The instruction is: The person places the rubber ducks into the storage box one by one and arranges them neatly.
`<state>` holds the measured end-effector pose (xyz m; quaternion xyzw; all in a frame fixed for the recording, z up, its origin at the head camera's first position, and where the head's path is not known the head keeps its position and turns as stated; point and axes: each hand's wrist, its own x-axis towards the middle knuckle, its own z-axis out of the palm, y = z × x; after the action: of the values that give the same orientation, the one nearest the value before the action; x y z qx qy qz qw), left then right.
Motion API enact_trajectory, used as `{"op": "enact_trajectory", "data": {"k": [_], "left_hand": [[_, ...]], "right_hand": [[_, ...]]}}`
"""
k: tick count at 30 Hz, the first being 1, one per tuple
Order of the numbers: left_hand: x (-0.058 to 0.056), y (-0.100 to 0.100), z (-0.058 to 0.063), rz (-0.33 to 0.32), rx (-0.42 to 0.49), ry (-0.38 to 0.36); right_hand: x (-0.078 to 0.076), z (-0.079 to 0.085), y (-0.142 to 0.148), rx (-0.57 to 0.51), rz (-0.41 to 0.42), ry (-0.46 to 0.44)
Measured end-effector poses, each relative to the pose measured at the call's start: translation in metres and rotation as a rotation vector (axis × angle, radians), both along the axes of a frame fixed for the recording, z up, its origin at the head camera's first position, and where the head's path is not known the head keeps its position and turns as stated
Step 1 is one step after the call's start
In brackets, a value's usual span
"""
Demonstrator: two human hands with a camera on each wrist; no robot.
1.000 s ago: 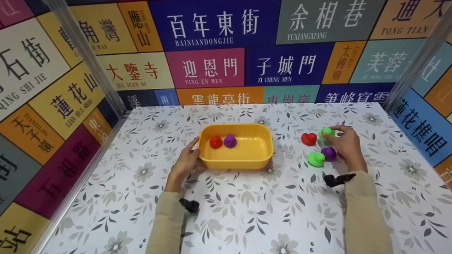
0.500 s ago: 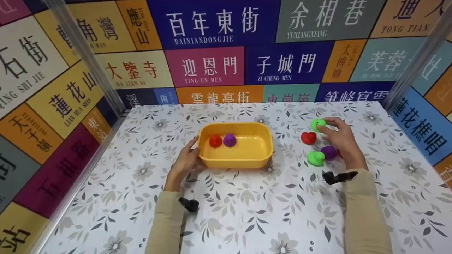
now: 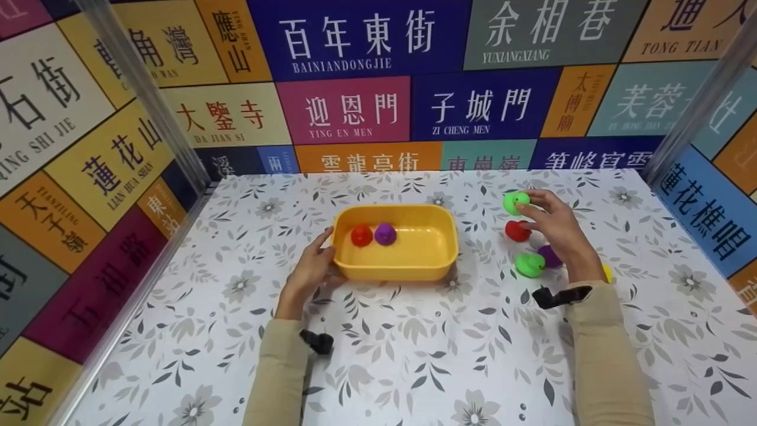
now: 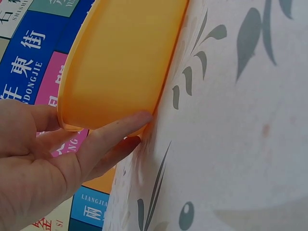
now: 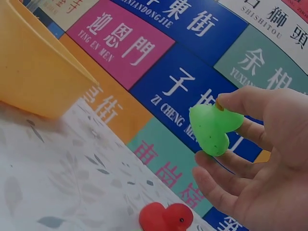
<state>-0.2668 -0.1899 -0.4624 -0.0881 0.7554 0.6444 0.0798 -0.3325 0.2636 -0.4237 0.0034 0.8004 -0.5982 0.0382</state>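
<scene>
My left hand touches the left end of a yellow plastic tub, fingers fairly straight along its outer wall. Inside the tub sit a red toy duck and a purple one. My right hand pinches a green toy duck between thumb and fingers, held up above the table. Below it lies a red toy duck. Another green duck and a purple duck, partly hidden by my hand, lie nearby.
A yellow thing shows beside my right wrist, mostly hidden. The table has a white leaf-and-flower cover. Printed panels stand at the back and both sides.
My right hand has lifted the green duck from among the others and carried it left and away from me. The yellow thing has come into sight. My left hand stays at the tub.
</scene>
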Motion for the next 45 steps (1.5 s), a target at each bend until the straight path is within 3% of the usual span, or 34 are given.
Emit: {"op": "enact_trajectory", "data": {"k": [10, 21, 25, 31, 36, 45], "left_hand": [[-0.001, 0.000, 0.001, -0.007, -0.014, 0.017], [-0.001, 0.000, 0.000, -0.005, 0.001, 0.026], [0.000, -0.001, -0.001, -0.005, -0.003, 0.035], [0.000, -0.001, -0.001, -0.007, -0.001, 0.039], [0.001, -0.001, 0.000, -0.010, 0.005, 0.037], [0.001, -0.002, 0.001, -0.015, 0.006, 0.031]], "right_hand": [[0.007, 0.013, -0.025, 0.020, 0.065, 0.021], [0.010, 0.023, -0.055, 0.050, 0.081, 0.078], [0.010, 0.023, -0.069, 0.010, 0.111, 0.098], [0.008, 0.027, -0.090, -0.018, 0.161, 0.067], [0.005, 0.030, -0.107, 0.021, 0.181, 0.003], [-0.001, 0.028, -0.129, 0.117, 0.234, -0.017]]}}
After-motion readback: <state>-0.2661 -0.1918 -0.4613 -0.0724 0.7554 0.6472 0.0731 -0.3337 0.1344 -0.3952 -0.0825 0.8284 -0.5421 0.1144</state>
